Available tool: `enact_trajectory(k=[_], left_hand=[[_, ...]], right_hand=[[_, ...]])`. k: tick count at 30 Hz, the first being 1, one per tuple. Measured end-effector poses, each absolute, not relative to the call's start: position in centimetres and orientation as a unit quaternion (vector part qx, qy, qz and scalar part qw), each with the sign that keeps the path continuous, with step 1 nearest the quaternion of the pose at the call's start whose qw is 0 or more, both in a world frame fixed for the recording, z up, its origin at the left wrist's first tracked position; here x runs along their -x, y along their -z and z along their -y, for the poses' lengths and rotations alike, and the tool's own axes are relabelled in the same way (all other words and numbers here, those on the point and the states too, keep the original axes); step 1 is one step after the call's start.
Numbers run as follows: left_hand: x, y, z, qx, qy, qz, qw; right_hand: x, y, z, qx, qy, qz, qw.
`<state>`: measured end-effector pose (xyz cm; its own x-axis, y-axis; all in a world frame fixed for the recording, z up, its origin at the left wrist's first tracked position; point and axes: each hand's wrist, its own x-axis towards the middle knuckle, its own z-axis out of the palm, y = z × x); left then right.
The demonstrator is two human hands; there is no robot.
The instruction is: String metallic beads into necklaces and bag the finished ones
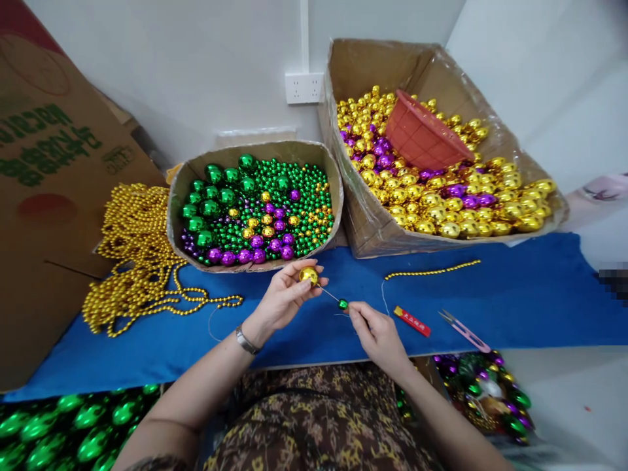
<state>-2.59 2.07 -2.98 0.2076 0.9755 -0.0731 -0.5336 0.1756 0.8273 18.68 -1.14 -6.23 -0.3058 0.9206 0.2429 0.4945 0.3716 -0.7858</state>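
Between the fingers of my left hand is a large shiny gold bead. A thin needle or thread runs from it down to a small green bead. My right hand pinches at the lower end, right beside the green bead; what exactly the fingertips grip there is too small to make out. Both hands are raised over the blue cloth, in front of the smaller bead box. To the right, a string of small gold beads lies on the cloth with a pale thread trailing from its end.
A cardboard box holds green, purple and gold beads. Behind right, a bigger carton contains gold and purple beads and a red basket. Gold bead strands lie left. Pink thread snips and a red packet lie right.
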Motion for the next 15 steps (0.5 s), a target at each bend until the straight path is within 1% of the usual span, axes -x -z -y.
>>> enact_trajectory(k=[8, 15], left_hand=[[2.46, 2.91, -2.00, -0.364, -0.553, -0.349, 0.663], [2.27, 3.17, -1.87, -0.359, -0.571, -0.353, 0.649]], right_hand=[[-18.52, 6.56, 1.24, 0.474, -0.225, 0.761, 0.381], [-18.35, 6.22, 1.28, 0.470, -0.222, 0.765, 0.381]])
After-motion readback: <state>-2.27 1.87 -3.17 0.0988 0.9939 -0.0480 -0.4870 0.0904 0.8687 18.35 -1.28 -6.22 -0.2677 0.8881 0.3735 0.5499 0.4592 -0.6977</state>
